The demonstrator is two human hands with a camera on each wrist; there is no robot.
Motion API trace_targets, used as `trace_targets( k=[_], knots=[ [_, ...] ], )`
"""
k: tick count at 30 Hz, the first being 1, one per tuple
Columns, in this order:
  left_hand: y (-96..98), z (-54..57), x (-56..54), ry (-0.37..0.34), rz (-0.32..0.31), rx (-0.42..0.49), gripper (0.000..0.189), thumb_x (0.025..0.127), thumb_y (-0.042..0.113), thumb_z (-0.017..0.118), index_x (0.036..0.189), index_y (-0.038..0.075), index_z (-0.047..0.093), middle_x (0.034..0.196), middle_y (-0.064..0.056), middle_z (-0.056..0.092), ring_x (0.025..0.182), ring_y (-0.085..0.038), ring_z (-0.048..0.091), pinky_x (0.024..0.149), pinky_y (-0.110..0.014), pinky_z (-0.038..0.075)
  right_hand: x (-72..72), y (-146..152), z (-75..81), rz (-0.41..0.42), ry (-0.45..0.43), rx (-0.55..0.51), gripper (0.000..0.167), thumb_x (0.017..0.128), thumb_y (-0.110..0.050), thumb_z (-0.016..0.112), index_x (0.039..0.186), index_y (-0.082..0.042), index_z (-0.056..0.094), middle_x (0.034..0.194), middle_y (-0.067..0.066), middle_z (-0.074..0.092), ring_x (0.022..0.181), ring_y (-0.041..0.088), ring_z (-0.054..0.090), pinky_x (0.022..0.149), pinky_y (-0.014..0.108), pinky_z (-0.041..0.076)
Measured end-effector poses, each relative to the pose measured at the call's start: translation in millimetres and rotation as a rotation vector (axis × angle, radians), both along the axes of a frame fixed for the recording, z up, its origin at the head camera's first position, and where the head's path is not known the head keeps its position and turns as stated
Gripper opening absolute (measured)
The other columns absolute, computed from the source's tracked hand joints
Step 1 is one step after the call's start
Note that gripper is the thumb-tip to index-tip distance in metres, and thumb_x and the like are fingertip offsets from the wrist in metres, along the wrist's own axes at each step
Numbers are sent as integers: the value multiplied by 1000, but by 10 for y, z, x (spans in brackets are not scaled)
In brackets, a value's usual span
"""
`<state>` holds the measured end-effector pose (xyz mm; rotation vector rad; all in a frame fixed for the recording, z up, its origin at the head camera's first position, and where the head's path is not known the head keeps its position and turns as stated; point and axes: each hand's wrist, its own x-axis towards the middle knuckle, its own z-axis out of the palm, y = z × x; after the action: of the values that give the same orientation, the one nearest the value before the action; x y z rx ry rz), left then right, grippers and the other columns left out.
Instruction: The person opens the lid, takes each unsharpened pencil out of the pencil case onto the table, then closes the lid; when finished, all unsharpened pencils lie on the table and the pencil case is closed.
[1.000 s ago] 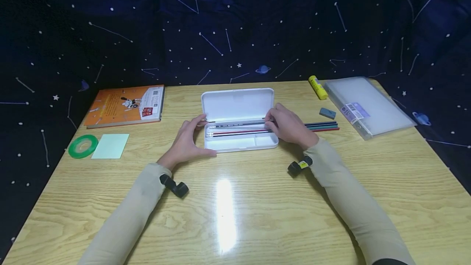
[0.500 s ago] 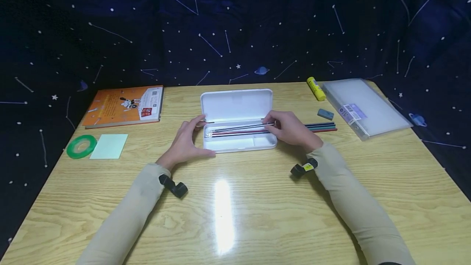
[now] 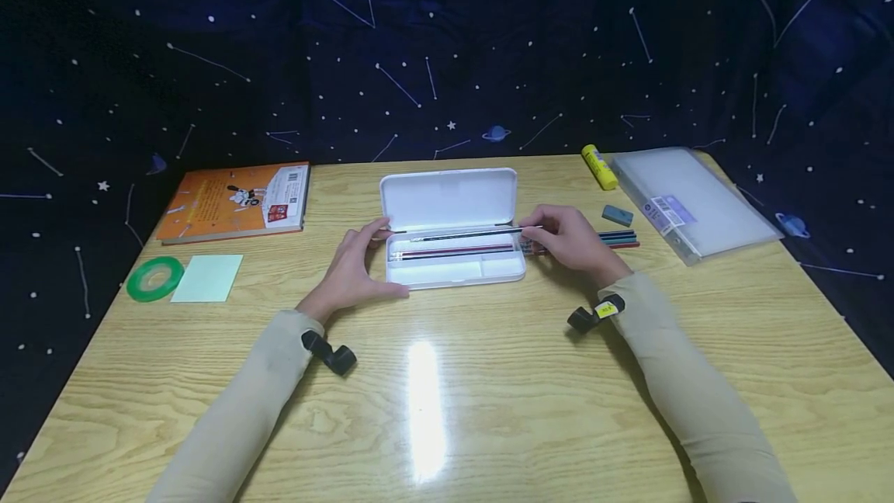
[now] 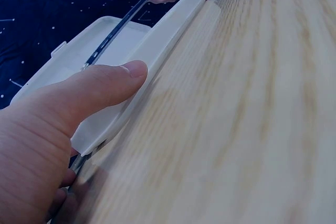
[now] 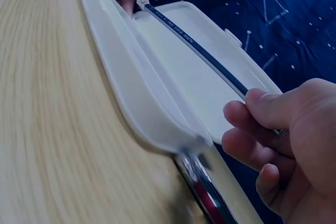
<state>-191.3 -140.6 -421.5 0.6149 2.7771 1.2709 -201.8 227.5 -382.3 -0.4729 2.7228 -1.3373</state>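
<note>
An open white pencil case (image 3: 499,270) lies on the table with its lid (image 3: 447,196) tipped back. My left hand (image 3: 349,274) grips its left end, thumb (image 4: 113,82) along the front wall and fingers at the back corner. Between thumb and fingers my right hand (image 3: 573,243) pinches a dark pencil (image 5: 194,48), held slanted above the case near its right end. The pencil's pale-tipped end points left, toward my left hand. A few thin pencils (image 3: 454,253) lie lengthwise inside the case. More dark, teal and red pencils (image 3: 619,239) lie right of the case, partly hidden behind the right hand.
A blue eraser (image 3: 618,215), a yellow glue stick (image 3: 599,168) and a clear folder (image 3: 705,200) lie at the right. On the left are an orange book (image 3: 223,200), green tape (image 3: 155,279) and pale green sticky notes (image 3: 207,279). A dark starry cloth hangs behind.
My right hand has moved right and slightly up, lifting the dark pencil out from the others in the case. The left hand keeps its place on the case.
</note>
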Motion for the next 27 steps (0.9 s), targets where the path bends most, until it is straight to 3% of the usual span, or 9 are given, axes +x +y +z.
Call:
trace_targets(
  k=[8, 16, 22, 27],
  knots=[
    [8, 1, 0, 9, 0, 0, 118, 53, 43, 93, 150, 18, 31, 136, 4, 55, 109, -19, 41, 95, -37, 34, 71, 281, -22, -32, 20, -78, 16, 95, -8, 59, 102, 4, 65, 87, 11, 70, 69, 12, 59, 64, 23, 49],
    [-14, -17, 17, 30, -8, 15, 117, 53, 39, 94, 149, 15, 32, 136, 1, 56, 109, -21, 41, 94, -36, 34, 153, 576, -83, -45, 58, -124, 15, 94, -3, 59, 102, 9, 64, 79, 2, 69, 65, 12, 60, 58, 23, 48],
    [-11, -25, 15, 25, -7, 11, 116, 54, 40, 94, 149, 15, 32, 137, 1, 56, 110, -20, 41, 95, -37, 34, 255, 839, -107, -78, 76, -115, 17, 94, -1, 57, 104, 12, 61, 80, -13, 67, 69, 4, 62, 61, 19, 49],
    [5, -24, -4, 24, -14, 12, 117, 54, 41, 93, 150, 16, 32, 137, 2, 55, 111, -20, 41, 96, -37, 33, 353, 1056, -113, -122, 87, -106, 18, 94, -2, 58, 104, 13, 60, 77, -11, 66, 69, 3, 60, 59, 18, 46]
  ],
)
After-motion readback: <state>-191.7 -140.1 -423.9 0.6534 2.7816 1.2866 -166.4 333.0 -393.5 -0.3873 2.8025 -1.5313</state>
